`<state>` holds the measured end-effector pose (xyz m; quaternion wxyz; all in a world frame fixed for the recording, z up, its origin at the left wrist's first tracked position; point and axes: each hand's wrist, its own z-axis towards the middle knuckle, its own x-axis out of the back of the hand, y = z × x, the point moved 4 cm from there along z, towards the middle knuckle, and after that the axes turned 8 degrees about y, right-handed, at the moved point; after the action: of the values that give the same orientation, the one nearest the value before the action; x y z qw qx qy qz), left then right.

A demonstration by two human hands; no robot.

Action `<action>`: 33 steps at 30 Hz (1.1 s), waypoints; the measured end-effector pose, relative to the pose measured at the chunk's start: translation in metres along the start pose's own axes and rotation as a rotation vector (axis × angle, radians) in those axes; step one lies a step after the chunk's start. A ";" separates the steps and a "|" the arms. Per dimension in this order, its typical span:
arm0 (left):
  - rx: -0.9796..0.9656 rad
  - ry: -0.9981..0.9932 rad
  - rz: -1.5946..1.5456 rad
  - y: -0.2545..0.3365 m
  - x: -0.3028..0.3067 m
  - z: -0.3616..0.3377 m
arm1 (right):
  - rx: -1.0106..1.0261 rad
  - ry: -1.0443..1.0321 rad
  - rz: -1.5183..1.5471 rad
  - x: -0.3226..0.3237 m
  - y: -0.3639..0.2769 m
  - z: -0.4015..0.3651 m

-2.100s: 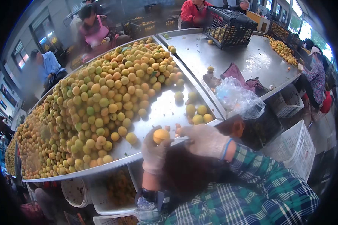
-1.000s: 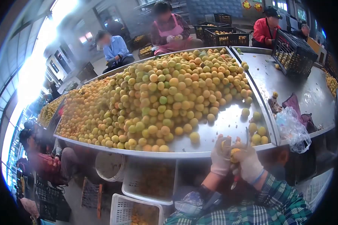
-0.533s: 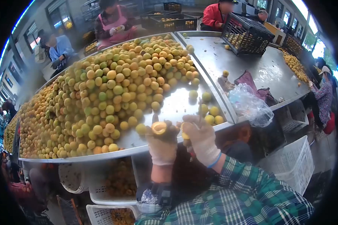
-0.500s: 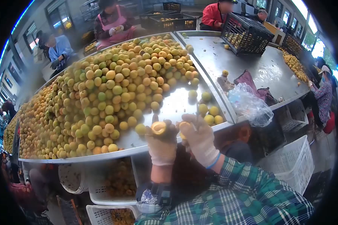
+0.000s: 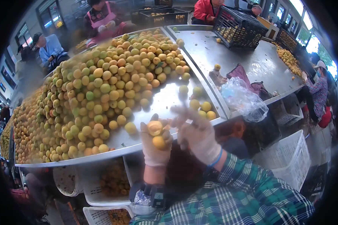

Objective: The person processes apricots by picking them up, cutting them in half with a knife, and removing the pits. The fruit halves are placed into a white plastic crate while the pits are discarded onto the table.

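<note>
My left hand point(image 5: 153, 153), in a pale work glove, is closed around opened apricot pieces at the table's near edge. The upper apricot half point(image 5: 154, 128) shows its hollow cut face; a second apricot piece point(image 5: 159, 142) lies just below it in the palm. Right beside them is my gloved right hand point(image 5: 200, 139), its fingers smeared by motion. Whether it holds anything cannot be made out. A big heap of whole apricots point(image 5: 101, 90) covers much of the metal table point(image 5: 169, 101). Several loose apricots point(image 5: 205, 106) lie beyond my right hand.
A clear plastic bag point(image 5: 242, 96) hangs over the edge at right. A black crate point(image 5: 238, 28) stands tilted on the adjoining table. Below are a white crate point(image 5: 285, 159), a bin of apricot pieces point(image 5: 87, 187) and a bucket point(image 5: 65, 180). Several people work around the tables.
My right hand has moved a little apart from the left, its fingers now blurred. The left hand has turned, showing a second apricot piece below the first. The view has shifted slightly.
</note>
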<state>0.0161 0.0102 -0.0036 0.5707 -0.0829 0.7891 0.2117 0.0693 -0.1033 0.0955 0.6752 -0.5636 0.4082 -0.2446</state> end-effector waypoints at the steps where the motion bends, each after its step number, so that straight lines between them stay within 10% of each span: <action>1: -0.035 0.049 0.121 0.001 -0.013 -0.008 | 0.018 0.037 0.113 0.003 -0.013 0.007; 11: -0.007 0.064 0.525 -0.035 -0.023 -0.016 | 0.140 0.287 0.338 0.019 -0.039 0.045; 23: 0.072 -0.231 0.243 -0.045 -0.002 -0.020 | 0.097 0.236 0.500 0.018 -0.021 0.042; 33: 0.011 0.189 0.531 -0.047 0.000 -0.012 | 0.765 0.234 -0.396 0.011 -0.029 0.030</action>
<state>0.0232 -0.0373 -0.0117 0.4195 0.1104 0.8341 0.3407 0.1043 -0.1025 0.1213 0.7245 -0.3092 0.2463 -0.5647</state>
